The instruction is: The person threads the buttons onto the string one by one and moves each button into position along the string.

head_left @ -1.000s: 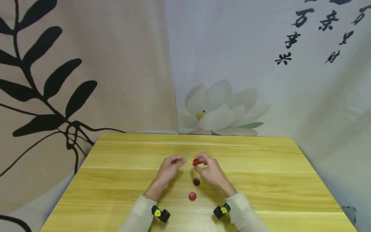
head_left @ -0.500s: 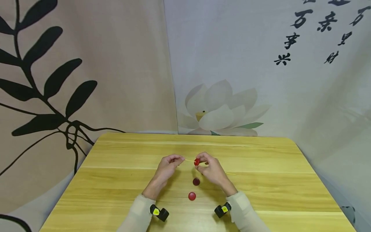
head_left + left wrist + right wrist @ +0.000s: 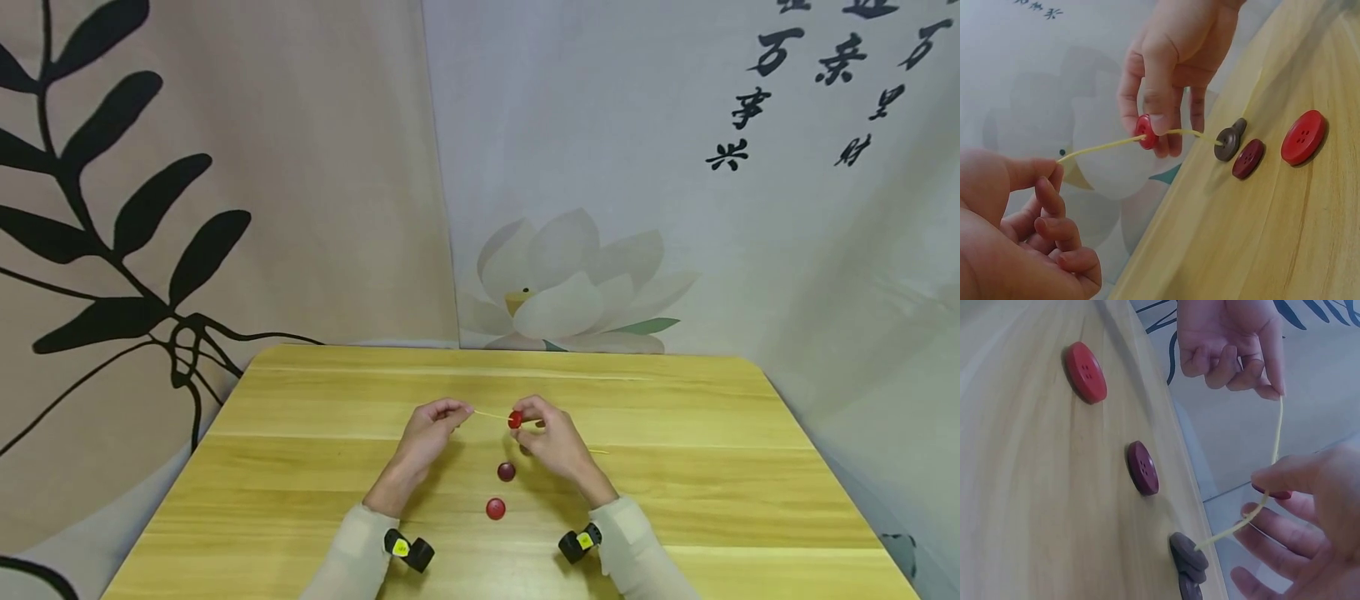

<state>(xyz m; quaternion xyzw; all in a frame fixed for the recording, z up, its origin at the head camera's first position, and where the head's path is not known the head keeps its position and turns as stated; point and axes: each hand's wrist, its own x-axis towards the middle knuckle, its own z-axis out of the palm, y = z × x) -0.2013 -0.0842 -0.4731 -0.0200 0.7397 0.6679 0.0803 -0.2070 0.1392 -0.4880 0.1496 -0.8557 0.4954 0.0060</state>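
Observation:
My left hand (image 3: 429, 432) pinches the end of a yellow string (image 3: 1099, 149) between thumb and index finger. A small red button (image 3: 1146, 131), with the string running through it, is pinched by my right hand (image 3: 553, 440) above the table. Beyond this button the string slopes down to a dark brown button (image 3: 1227, 145) on the tabletop. At least one more dark button overlaps it, as the right wrist view shows. Nearer my body lie a maroon button (image 3: 506, 472) and a larger bright red button (image 3: 496, 509), both flat and apart from the hands.
The buttons lie on a light wooden table (image 3: 300, 500) with rounded far corners. Behind its far edge hangs a pale printed cloth (image 3: 570, 167). Past my right hand, a loose yellow string tail (image 3: 598, 452) lies on the wood. Black wrist cameras (image 3: 408, 550) sit on both sleeves.
My left hand has drifted left and my right hand slightly right with the red button. A longer stretch of yellow string now shows between them. The loose buttons lie where they were.

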